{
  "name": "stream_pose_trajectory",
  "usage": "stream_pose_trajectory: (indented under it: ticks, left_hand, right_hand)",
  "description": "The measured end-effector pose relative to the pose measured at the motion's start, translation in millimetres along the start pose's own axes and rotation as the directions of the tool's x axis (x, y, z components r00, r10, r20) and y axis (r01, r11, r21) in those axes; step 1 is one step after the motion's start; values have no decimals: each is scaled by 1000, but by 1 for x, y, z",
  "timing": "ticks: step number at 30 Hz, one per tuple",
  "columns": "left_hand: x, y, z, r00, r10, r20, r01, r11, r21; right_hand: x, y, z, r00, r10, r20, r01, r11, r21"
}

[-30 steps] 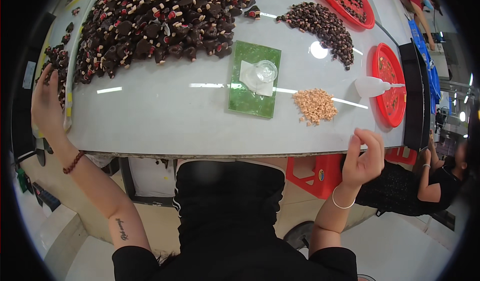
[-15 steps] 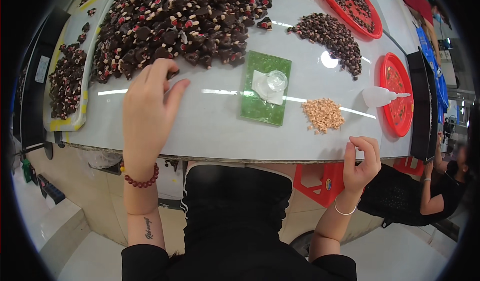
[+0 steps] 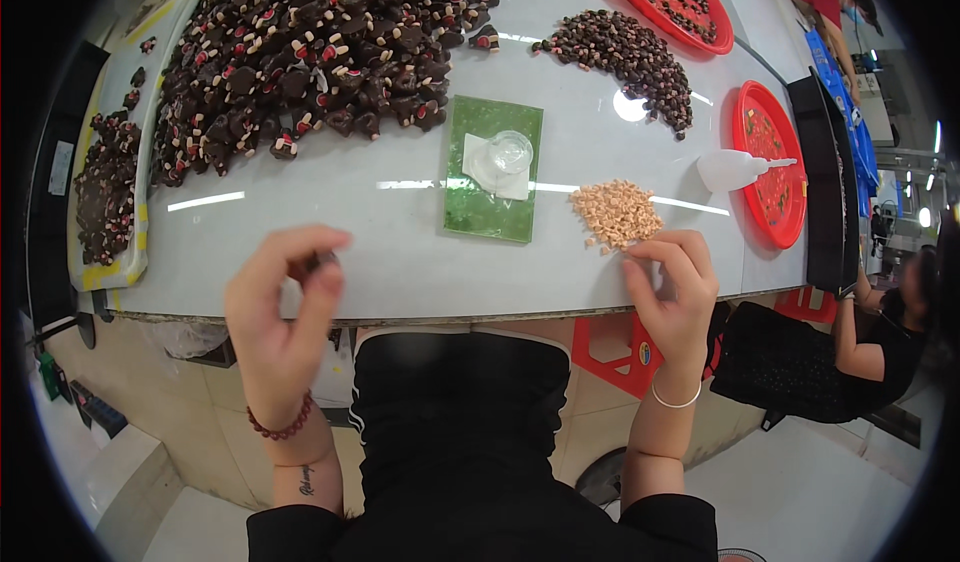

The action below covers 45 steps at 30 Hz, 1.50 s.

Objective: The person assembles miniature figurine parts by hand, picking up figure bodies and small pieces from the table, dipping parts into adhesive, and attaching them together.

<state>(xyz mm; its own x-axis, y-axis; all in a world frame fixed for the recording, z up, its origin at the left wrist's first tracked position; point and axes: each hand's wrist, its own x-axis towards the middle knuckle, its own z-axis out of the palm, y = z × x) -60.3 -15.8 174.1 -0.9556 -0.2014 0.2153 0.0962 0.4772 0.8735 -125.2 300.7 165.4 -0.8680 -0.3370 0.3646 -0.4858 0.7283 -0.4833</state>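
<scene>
Thumb and finger of the left hand (image 3: 268,310) pinch a small dark brown lump (image 3: 324,259) over the shiny white desk (image 3: 400,252). The bent right hand (image 3: 682,297) is at the near edge of a pile of little tan bits (image 3: 612,210), probably put close for easy reach; I can't tell if it holds any.

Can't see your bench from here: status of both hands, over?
Left hand: pinching a dark piece. Right hand: at near edge of tan bits. Green pad: farther out, between the hands.

Open strip before dark heap (image 3: 300,62); green slab (image 3: 490,219) bars right.
</scene>
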Motion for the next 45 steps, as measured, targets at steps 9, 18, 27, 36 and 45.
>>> stream_pose_trajectory:
  ticks: [9, 18, 27, 36, 45]
  left_hand:
    - [-27, 18, 33, 950, 19, 312, 183, 776, -603]
    - [-24, 28, 62, 863, 255, 436, 97, 763, -639]
    - [-25, 22, 77, 813, 261, 521, 305, 571, -762]
    - [-29, 14, 78, 871, 282, 401, 171, 592, -787]
    - [-27, 11, 67, 904, 209, 374, 183, 602, -777]
  right_hand:
    - [3, -9, 7, 1000, -12, -24, 10, 996, -84]
    - [-6, -71, 10, 997, -56, 59, -14, 603, 798]
    - [-6, -67, 30, 986, -142, 90, -7, 502, 865]
    - [-1, -78, 29, 979, -130, 157, -40, 633, 773]
    - [36, -83, 7, 942, -279, 189, 196, 910, 366]
